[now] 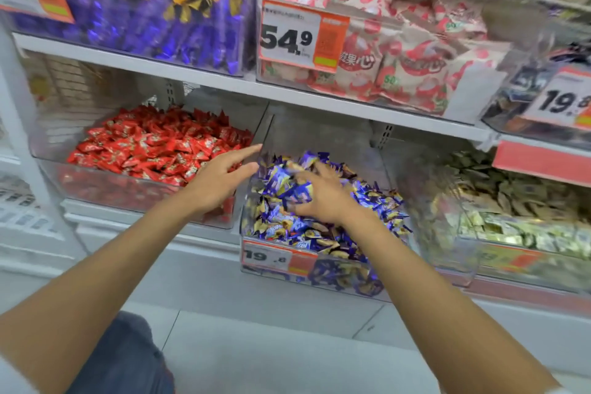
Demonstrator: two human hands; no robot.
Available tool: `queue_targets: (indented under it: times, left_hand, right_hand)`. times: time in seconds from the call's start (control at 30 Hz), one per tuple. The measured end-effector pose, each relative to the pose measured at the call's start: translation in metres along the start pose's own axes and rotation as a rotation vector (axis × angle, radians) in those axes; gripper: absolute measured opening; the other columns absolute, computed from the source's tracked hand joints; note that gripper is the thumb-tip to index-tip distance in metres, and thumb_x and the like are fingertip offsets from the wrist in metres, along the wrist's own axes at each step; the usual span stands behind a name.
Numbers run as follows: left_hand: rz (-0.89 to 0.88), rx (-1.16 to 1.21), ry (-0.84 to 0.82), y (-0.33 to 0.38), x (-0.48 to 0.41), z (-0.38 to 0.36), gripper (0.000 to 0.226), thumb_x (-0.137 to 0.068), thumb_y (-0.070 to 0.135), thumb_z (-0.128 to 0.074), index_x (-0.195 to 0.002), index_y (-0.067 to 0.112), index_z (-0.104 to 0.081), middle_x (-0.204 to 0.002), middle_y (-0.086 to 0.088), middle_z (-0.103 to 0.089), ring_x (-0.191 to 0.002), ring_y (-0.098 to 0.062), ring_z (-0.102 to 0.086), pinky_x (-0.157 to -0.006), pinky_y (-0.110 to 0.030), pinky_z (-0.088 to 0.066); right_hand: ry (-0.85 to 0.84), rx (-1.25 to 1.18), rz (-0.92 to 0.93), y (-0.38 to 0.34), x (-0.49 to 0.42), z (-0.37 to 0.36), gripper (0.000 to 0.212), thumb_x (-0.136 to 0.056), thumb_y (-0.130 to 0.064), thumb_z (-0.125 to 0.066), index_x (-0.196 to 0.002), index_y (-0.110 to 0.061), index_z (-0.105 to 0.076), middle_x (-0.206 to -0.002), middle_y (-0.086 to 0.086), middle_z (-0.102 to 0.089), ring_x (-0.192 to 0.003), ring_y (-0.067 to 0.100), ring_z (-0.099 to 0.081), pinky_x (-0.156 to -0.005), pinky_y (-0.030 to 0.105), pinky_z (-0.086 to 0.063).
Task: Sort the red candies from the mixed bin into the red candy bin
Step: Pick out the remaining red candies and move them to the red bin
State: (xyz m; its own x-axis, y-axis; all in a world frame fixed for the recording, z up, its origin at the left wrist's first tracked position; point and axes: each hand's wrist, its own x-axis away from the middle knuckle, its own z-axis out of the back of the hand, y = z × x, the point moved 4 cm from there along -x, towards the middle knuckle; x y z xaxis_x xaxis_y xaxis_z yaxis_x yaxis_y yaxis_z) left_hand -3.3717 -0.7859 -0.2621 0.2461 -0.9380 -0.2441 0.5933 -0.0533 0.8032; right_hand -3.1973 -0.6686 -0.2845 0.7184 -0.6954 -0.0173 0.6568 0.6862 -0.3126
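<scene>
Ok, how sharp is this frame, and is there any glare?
Head view: motion blur smears the gold candies and purple bags toward the edges; the red candies and 54.9 tag read fairly sharp; lighting is even, no harsh glare.

The left forearm (pixel 112 265) and right forearm (pixel 431 297), both bare, stretched forward from the lower corners and drew closer together toward the hands. The left hand (pixel 220 179) was palm down, its fingers straight and loosely spread. The index finger reached farthest up and to the right, and the hand held nothing. The right hand (pixel 321 198), just beside it, lay palm down with fingers bent downward. Blur hid whether they pinched anything.
</scene>
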Motion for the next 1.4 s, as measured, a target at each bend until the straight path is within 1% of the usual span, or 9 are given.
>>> queue_targets:
  times: [0.1,0.23,0.37,0.53,0.63,0.87,1.17,1.27,1.4]
  left_hand:
    - [0.013,0.014,0.022,0.003,-0.002,-0.001,0.071,-0.072,0.057,-0.044,-0.138,0.030,-0.045,-0.140,0.014,-0.042,-0.129,-0.001,-0.035,-0.107,-0.022,-0.024]
    - [0.030,0.009,0.027,0.007,-0.007,-0.007,0.072,-0.074,0.050,-0.043,-0.142,0.025,-0.039,-0.149,0.002,-0.035,-0.135,-0.007,-0.030,-0.110,-0.024,-0.019]
    - [0.070,-0.015,-0.003,0.003,-0.004,-0.013,0.080,-0.070,0.067,-0.036,-0.143,0.036,-0.029,-0.151,0.007,-0.024,-0.138,-0.015,-0.025,-0.112,-0.039,-0.023]
    - [0.035,-0.017,0.043,0.000,-0.005,-0.012,0.075,-0.073,0.063,-0.035,-0.142,0.035,-0.033,-0.148,0.007,-0.029,-0.136,-0.013,-0.029,-0.110,-0.038,-0.025]
    - [0.019,-0.034,0.078,-0.003,-0.005,-0.013,0.071,-0.075,0.059,-0.035,-0.141,0.034,-0.036,-0.146,0.005,-0.033,-0.134,-0.013,-0.032,-0.112,-0.045,-0.027]
    - [0.029,-0.045,0.086,-0.004,-0.003,-0.013,0.072,-0.075,0.060,-0.033,-0.142,0.036,-0.035,-0.149,0.003,-0.032,-0.137,-0.016,-0.030,-0.113,-0.048,-0.023]
    - [0.034,-0.076,0.106,0.002,-0.002,-0.013,0.072,-0.074,0.059,-0.032,-0.142,0.035,-0.036,-0.149,0.003,-0.032,-0.135,-0.017,-0.034,-0.110,-0.049,-0.028]
    - [0.026,-0.075,0.106,0.001,-0.003,-0.014,0.073,-0.074,0.059,-0.032,-0.142,0.033,-0.037,-0.148,0.001,-0.034,-0.134,-0.018,-0.035,-0.109,-0.046,-0.029]
    - [0.028,-0.079,0.102,0.000,-0.003,-0.013,0.073,-0.074,0.060,-0.033,-0.141,0.033,-0.037,-0.147,0.001,-0.034,-0.134,-0.017,-0.034,-0.110,-0.043,-0.027]
  right_hand:
    - [0.054,0.049,-0.151,0.052,0.000,0.015,0.084,-0.074,-0.047,-0.074,-0.145,-0.040,-0.031,-0.148,0.017,-0.029,-0.137,0.036,-0.027,-0.110,0.046,-0.032]
    - [0.031,-0.159,-0.218,0.084,0.030,0.037,0.090,-0.069,-0.055,-0.076,-0.143,-0.049,-0.027,-0.151,0.016,-0.027,-0.143,0.030,-0.018,-0.116,0.039,-0.021]
    - [0.008,-0.151,-0.059,0.049,0.044,0.050,0.089,-0.067,-0.060,-0.074,-0.141,-0.052,-0.027,-0.156,0.003,-0.019,-0.146,0.022,-0.008,-0.118,0.047,-0.014]
    - [-0.279,-0.027,0.181,-0.026,0.033,-0.006,0.091,-0.068,-0.059,-0.075,-0.143,-0.049,-0.025,-0.160,0.000,0.004,-0.147,0.021,0.014,-0.115,0.058,0.008]
    - [-0.293,0.080,0.188,-0.028,0.016,-0.031,0.100,-0.066,-0.063,-0.074,-0.146,-0.043,-0.018,-0.160,0.001,0.014,-0.145,0.020,0.022,-0.112,0.061,0.013]
    - [-0.068,0.142,-0.022,0.033,-0.004,0.015,0.082,-0.076,-0.045,-0.072,-0.145,-0.039,-0.028,-0.161,0.000,-0.003,-0.148,0.023,-0.001,-0.114,0.060,0.003]
    - [0.040,-0.025,-0.237,0.111,0.044,0.059,0.082,-0.074,-0.066,-0.063,-0.144,-0.042,-0.029,-0.151,0.007,-0.031,-0.142,0.027,-0.023,-0.113,0.054,-0.023]
    - [0.037,-0.086,-0.213,0.086,0.061,0.054,0.093,-0.066,-0.070,-0.068,-0.145,-0.045,-0.026,-0.158,0.003,-0.014,-0.147,0.021,-0.007,-0.119,0.049,-0.009]
    - [-0.185,0.031,-0.079,0.053,0.067,0.017,0.109,-0.062,-0.074,-0.068,-0.148,-0.049,-0.006,-0.159,-0.009,0.017,-0.144,0.017,0.024,-0.114,0.057,0.013]
